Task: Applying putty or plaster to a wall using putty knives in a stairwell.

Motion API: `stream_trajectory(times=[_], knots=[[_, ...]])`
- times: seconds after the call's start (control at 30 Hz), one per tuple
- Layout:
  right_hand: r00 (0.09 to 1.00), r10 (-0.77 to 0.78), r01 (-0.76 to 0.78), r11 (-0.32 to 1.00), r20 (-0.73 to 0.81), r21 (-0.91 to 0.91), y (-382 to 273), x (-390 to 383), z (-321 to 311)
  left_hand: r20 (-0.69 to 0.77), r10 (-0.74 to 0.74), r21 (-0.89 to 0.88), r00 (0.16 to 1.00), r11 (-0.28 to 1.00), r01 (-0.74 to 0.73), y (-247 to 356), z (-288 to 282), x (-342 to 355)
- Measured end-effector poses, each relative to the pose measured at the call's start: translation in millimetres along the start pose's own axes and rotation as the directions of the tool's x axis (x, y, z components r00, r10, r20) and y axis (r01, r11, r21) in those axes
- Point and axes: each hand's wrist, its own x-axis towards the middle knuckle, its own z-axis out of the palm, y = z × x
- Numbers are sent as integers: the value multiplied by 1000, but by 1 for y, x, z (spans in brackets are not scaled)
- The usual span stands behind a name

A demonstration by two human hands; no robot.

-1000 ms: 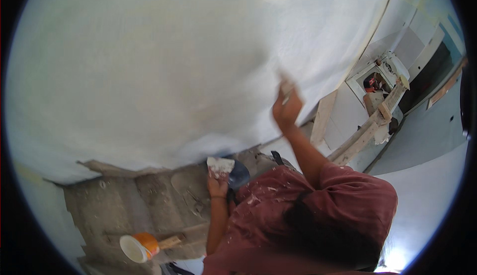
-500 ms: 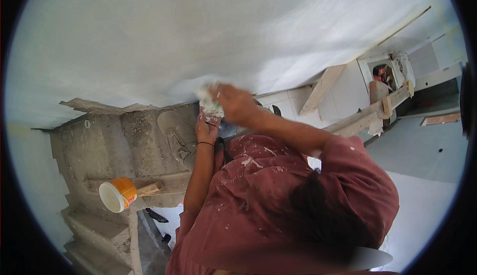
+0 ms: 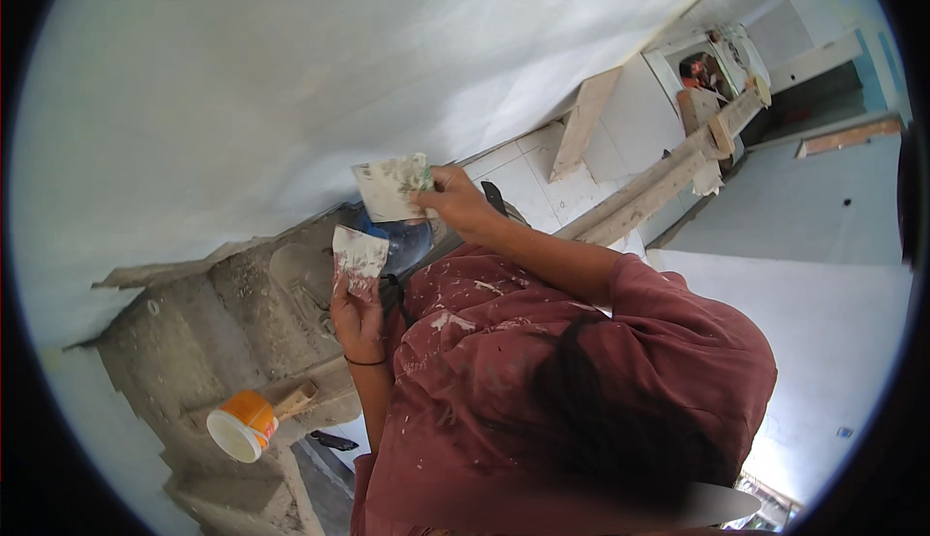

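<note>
My right hand [image 3: 457, 199] pinches the edge of a flat, squarish putty spreader [image 3: 386, 189], off-white with dark and greenish smears. Lower and to the left, my left hand [image 3: 358, 323] grips a smaller putty spreader [image 3: 360, 253], its face streaked with putty and its lower end reddish. The two spreaders are a short gap apart, in front of the white plastered wall [image 3: 291, 91]. Dried putty spots my red shirt [image 3: 484, 381]. Whether any fresh putty lies on the spreaders' far sides is hidden.
An orange bucket [image 3: 254, 412] with a white inside lies tilted at lower left by a wooden board [image 3: 339, 381]. Rough concrete steps [image 3: 228, 497] descend there. Long timber planks [image 3: 639, 197] run to the upper right, past white tiles [image 3: 528, 178].
The hands, together and blurred before, are now apart, each showing its own spreader. My left hand has come lower and leftward. The view has turned and shifted.
</note>
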Motion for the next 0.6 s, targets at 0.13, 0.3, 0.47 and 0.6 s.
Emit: stream_trajectory(times=[0.13,0.3,0.47,0.6], knots=[[922,-327,387,748,208,-539,-2,-15,7,24,-249,-84,968,965,250,13,-12,8],[452,-516,875,98,728,-474,-1,-27,14,396,-233,-84,888,954,288,27,-5,5],[432,-579,847,-2,692,-531,-3,-32,18,259,-58,15,964,998,56,29,30,-19],[562,-613,751,96,555,-654,-1,-30,18,150,31,15,988,999,-34,34,27,-21]])
